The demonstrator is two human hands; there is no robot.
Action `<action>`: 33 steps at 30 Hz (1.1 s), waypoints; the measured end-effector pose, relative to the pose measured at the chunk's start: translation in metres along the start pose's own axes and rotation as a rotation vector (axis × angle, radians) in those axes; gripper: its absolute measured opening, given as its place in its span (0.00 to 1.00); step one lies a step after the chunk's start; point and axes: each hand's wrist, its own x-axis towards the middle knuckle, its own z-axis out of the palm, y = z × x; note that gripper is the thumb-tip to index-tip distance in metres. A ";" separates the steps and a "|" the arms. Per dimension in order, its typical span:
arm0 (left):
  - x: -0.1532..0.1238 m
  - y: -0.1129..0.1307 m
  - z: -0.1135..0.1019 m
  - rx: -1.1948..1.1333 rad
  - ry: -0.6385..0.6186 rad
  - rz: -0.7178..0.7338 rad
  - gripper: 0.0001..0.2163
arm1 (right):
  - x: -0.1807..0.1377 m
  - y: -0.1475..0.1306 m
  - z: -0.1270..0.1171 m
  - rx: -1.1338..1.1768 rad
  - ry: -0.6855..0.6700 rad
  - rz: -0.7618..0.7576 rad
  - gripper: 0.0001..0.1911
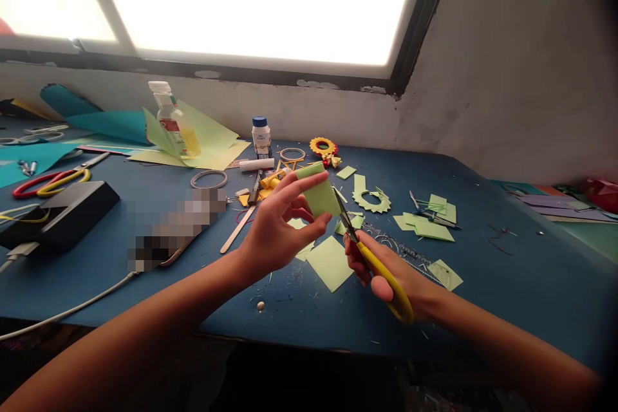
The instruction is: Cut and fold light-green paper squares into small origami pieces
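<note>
Between the thumb and fingers of my left hand [282, 225] is a small piece of light green paper [319, 196], held up above the table. My right hand [381, 270] grips yellow-handled scissors [381, 264], whose blades point up to the right edge of that paper. Whether the blades touch the paper I cannot tell. Below my hands lies a square of green paper [331, 264]. Just beyond sits a ring of folded green paper [371, 196], and a clear ruler [396, 244] is partly hidden by my right hand.
On the blue table [502, 296], more green pieces [427, 225] lie at right. To the left are red-and-yellow scissors [53, 183], a black box [62, 212] and a blurred phone-like object [181, 228] with a cable. A bottle [178, 129] and a blue-capped container [261, 138] stand near the wall.
</note>
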 end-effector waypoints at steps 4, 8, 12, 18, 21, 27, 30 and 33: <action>0.000 -0.001 0.000 -0.003 0.002 0.003 0.25 | -0.001 0.001 0.000 0.015 0.004 0.004 0.40; 0.000 -0.001 0.000 -0.018 0.009 0.008 0.25 | -0.001 0.003 0.000 0.036 0.006 -0.004 0.39; 0.000 0.000 0.000 -0.010 0.006 0.011 0.25 | 0.000 0.003 0.000 0.037 -0.002 -0.009 0.38; 0.000 0.002 0.001 -0.014 0.014 0.003 0.25 | -0.001 0.004 0.002 0.015 0.019 0.005 0.37; 0.000 0.002 0.001 -0.019 0.015 -0.003 0.25 | -0.001 0.004 0.002 -0.001 0.020 0.026 0.32; 0.001 0.003 0.002 -0.033 0.021 -0.003 0.24 | -0.002 -0.001 0.003 -0.040 0.013 0.013 0.36; 0.001 0.003 0.002 -0.035 0.029 -0.002 0.24 | -0.002 -0.003 0.002 -0.055 0.009 0.005 0.35; 0.000 0.003 0.002 -0.034 0.025 -0.002 0.25 | -0.002 -0.004 0.002 -0.071 -0.007 0.001 0.33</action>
